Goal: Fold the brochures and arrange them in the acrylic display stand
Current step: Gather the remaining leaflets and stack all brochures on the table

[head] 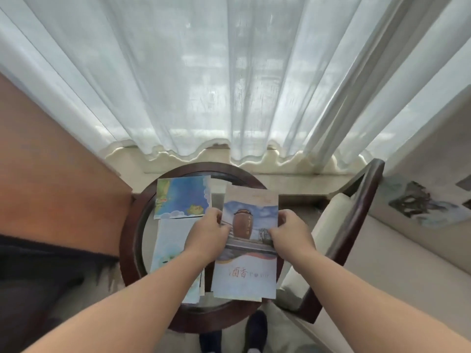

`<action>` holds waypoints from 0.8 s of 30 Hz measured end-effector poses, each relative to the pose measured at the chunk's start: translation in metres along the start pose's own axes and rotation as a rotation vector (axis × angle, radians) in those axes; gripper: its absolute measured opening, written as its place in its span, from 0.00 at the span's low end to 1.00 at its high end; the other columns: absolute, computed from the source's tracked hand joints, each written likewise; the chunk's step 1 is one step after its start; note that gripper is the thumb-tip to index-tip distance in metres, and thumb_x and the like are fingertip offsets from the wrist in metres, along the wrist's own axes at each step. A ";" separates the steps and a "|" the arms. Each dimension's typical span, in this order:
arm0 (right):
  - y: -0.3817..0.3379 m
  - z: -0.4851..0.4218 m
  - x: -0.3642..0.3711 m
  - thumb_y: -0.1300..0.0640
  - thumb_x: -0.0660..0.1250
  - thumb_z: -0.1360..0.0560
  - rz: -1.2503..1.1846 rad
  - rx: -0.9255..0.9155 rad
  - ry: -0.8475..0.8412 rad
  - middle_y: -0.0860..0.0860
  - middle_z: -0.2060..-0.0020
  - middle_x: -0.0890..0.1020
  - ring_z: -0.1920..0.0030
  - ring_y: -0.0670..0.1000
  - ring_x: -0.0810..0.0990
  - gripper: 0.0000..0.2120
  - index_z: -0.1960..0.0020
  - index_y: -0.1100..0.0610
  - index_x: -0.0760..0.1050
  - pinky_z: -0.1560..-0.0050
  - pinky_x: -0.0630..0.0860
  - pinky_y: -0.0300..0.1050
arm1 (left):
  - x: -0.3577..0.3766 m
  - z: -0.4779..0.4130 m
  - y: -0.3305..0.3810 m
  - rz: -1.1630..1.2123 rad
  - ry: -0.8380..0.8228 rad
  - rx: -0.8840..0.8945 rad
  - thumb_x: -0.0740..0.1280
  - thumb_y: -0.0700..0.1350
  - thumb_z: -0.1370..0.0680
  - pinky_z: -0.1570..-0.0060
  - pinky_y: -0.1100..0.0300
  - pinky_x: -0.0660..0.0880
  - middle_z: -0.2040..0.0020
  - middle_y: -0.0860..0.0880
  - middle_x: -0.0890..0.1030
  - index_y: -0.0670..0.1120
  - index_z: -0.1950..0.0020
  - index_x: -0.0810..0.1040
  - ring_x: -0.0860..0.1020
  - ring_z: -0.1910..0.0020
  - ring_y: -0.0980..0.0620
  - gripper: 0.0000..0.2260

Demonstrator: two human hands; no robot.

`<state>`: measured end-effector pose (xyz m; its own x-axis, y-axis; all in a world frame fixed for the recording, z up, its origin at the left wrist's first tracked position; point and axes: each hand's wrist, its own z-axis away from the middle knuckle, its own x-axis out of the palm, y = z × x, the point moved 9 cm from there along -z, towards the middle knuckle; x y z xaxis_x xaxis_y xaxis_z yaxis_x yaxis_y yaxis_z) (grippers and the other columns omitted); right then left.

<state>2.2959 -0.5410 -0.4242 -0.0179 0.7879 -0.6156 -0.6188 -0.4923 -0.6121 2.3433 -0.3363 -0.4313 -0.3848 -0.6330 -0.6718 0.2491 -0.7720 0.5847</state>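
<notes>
The left hand (207,234) pinches the jar brochure (251,240) at its 9 o'clock edge and the right hand (291,231) at 3 o'clock, over the round table's (132,225) 3 o'clock side, so match the edges before pressing the fold flat.

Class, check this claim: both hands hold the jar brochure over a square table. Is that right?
No. The head view shows the table is round, not square. The left hand and right hand do hold the jar brochure over it.

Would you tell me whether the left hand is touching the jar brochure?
Touching: the head view shows the left hand gripping the left edge of the jar brochure.
</notes>
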 end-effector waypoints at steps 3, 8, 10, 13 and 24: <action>0.022 -0.021 0.027 0.54 0.62 0.23 0.043 0.041 -0.053 0.49 0.47 0.80 0.51 0.53 0.80 0.13 0.39 0.48 0.70 0.51 0.80 0.53 | 0.031 -0.018 -0.024 -0.063 -0.021 -0.057 0.63 0.46 0.22 0.53 0.52 0.74 0.49 0.45 0.81 0.47 0.45 0.75 0.77 0.50 0.42 0.07; 0.059 -0.040 0.075 0.57 0.64 0.25 0.093 0.116 -0.156 0.55 0.40 0.77 0.45 0.57 0.78 0.22 0.32 0.54 0.68 0.49 0.76 0.50 | 0.082 -0.032 -0.056 -0.189 -0.093 -0.146 0.62 0.46 0.23 0.54 0.51 0.73 0.46 0.43 0.76 0.44 0.46 0.74 0.76 0.50 0.40 0.09; 0.072 -0.043 0.090 0.58 0.64 0.25 0.093 0.150 -0.182 0.55 0.39 0.76 0.47 0.56 0.77 0.22 0.32 0.55 0.68 0.54 0.72 0.46 | 0.098 -0.032 -0.068 -0.225 -0.112 -0.188 0.63 0.47 0.23 0.55 0.53 0.71 0.46 0.43 0.72 0.44 0.47 0.71 0.74 0.53 0.42 0.09; 0.084 -0.046 0.105 0.59 0.64 0.25 0.112 0.181 -0.205 0.56 0.40 0.75 0.49 0.56 0.76 0.20 0.33 0.56 0.68 0.56 0.72 0.46 | 0.111 -0.034 -0.080 -0.257 -0.121 -0.241 0.63 0.48 0.23 0.56 0.53 0.69 0.44 0.44 0.70 0.44 0.44 0.70 0.72 0.53 0.43 0.11; 0.089 -0.060 0.117 0.56 0.67 0.24 0.155 0.183 -0.180 0.53 0.43 0.70 0.52 0.53 0.76 0.23 0.31 0.53 0.66 0.59 0.73 0.45 | 0.119 -0.041 -0.087 -0.273 -0.111 -0.305 0.63 0.49 0.23 0.53 0.51 0.70 0.42 0.44 0.68 0.45 0.38 0.68 0.73 0.44 0.42 0.16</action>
<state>2.2858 -0.5150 -0.5804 -0.2523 0.7696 -0.5866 -0.7289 -0.5498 -0.4079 2.3124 -0.3472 -0.5811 -0.5626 -0.4058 -0.7203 0.3698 -0.9027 0.2197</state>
